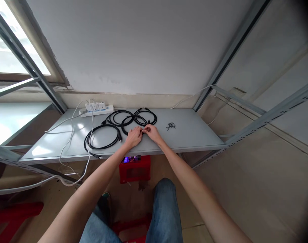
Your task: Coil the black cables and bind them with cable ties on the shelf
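Observation:
A black coiled cable [122,128] lies near the middle of the shelf's front, partly hidden by my hands. My left hand [135,136] is closed over its near side, fingers bent down on it. Just to the right, my right hand [151,132] pinches with thumb and fingertips, almost touching the left fingers; what is in the pinch is too small to make out. More black cable coils sit around: one at the left front [103,147], one at the back [113,114] and one behind my right hand [156,118]. Several short black ties [171,125] lie in a small pile to the right.
The grey shelf [194,135] has metal uprights at both sides. A white power strip [108,110] with plugs stands at the back left; white cords [72,126] trail over the front edge. Below are a red stool [135,172] and another red piece [19,216] at left.

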Demonstrator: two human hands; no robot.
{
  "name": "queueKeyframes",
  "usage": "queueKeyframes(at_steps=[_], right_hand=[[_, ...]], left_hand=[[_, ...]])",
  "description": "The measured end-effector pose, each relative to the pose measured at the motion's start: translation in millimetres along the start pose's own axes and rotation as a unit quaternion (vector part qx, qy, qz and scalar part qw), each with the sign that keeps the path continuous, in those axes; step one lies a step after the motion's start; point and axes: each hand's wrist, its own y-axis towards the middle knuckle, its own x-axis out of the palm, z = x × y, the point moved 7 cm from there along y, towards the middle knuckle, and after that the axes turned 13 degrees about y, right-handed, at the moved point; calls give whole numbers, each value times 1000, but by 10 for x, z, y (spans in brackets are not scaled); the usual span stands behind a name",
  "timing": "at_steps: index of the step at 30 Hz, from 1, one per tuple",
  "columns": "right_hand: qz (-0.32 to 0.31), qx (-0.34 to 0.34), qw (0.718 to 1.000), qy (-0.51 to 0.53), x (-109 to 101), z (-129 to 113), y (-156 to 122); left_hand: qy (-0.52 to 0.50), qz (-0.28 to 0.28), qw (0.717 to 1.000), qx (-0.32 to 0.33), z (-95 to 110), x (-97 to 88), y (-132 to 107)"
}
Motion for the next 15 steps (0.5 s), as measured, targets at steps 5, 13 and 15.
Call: queueKeyframes(at_steps=[5, 13, 15], right_hand=[[5, 4, 1000, 22, -2, -25, -17], [-29, 3, 999, 31, -2, -14, 9], [-33, 2, 999, 30, 0, -10, 17]], left_hand=[[-46, 34, 998, -13, -55, 18, 27], [-103, 91, 990, -44, -94, -28, 26], [-105, 98, 989, -39, -72, -52, 11]])
